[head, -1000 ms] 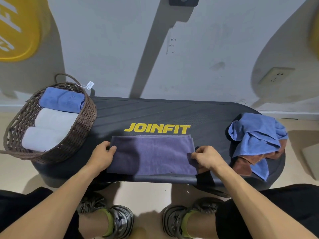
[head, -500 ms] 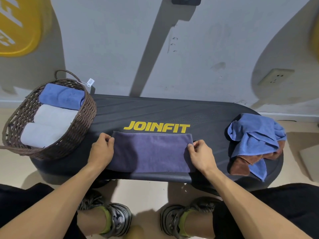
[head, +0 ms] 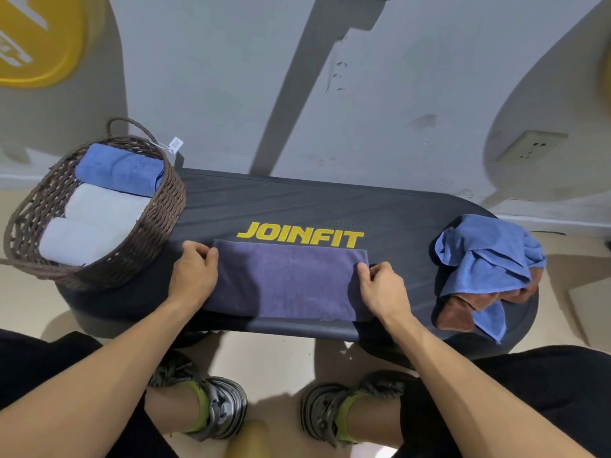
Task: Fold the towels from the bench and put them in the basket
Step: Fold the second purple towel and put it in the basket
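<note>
Where the purple towel (head: 287,282) lies flat on the black bench (head: 297,206), it sits as a folded rectangle just below the yellow JOINFIT lettering (head: 300,235), with its near edge close to the front edge of the bench. The left hand (head: 193,276) pinches the left end of the towel, fingers curled over the short edge. The right hand (head: 383,287) pinches the right end in the same manner (thumb and fingertips closed on the cloth at the far corner).

A brown wicker basket (head: 155,239) stands on the left end of the bench. It holds three rolled towels side by side: one blue towel (head: 119,168) at the far side and two white towels (head: 96,223) nearer the person.

On the right end of the bench, well apart from the purple towel, lies an unfolded heap: a crumpled light blue towel (head: 486,252) on top of a brown towel (head: 456,309), part of which hangs over the bench edge.

Behind the bench, a wall socket (head: 532,149) is mounted on the grey wall.
</note>
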`<state>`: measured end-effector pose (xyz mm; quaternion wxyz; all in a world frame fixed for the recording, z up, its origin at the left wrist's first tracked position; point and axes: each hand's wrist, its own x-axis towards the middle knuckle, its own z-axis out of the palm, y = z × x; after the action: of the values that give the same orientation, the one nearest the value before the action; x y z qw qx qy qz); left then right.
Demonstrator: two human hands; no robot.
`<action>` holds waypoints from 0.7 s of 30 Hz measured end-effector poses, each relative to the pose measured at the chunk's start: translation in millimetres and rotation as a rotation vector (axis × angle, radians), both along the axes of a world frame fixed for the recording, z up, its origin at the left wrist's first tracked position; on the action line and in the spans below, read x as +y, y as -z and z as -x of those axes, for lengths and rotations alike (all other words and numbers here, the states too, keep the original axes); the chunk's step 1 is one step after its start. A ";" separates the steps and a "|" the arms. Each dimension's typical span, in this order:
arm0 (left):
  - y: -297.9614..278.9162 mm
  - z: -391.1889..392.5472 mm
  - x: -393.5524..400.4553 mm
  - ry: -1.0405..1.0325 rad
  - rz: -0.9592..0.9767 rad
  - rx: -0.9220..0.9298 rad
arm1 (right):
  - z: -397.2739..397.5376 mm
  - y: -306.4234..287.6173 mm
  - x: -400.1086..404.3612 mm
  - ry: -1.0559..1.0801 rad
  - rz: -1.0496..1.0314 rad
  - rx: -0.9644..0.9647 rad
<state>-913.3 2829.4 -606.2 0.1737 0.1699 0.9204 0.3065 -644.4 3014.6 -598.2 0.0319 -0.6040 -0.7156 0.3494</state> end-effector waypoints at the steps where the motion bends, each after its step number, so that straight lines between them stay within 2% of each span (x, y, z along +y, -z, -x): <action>1: -4.0 -3.5 0.6 -0.008 -0.007 0.049 | -0.5 -3.6 1.3 -0.031 0.007 -0.055; 4: -10.7 -14.6 -2.3 0.065 0.085 0.147 | -8.2 -15.0 5.1 -0.129 0.087 -0.204; 10: -21.1 -6.4 -30.0 0.232 0.543 -0.096 | -21.9 -25.4 13.0 -0.285 0.474 -0.304; 12: -23.7 1.7 -37.8 0.235 0.551 -0.249 | -22.5 -26.9 15.8 -0.360 0.488 -0.333; 14: -21.4 3.4 -42.1 0.211 0.478 -0.393 | -22.8 -26.9 18.0 -0.373 0.494 -0.343; 17: -17.3 3.4 -45.3 0.202 0.449 -0.407 | -24.4 -28.7 20.9 -0.330 0.508 -0.330; 21: -23.6 6.4 -44.1 0.221 0.606 -0.385 | -24.6 -31.6 19.5 -0.356 0.484 -0.408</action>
<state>-919.7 2785.3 -582.6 0.4180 0.1482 0.8959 0.0257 -619.8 3034.1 -566.6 -0.3165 -0.5175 -0.6977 0.3811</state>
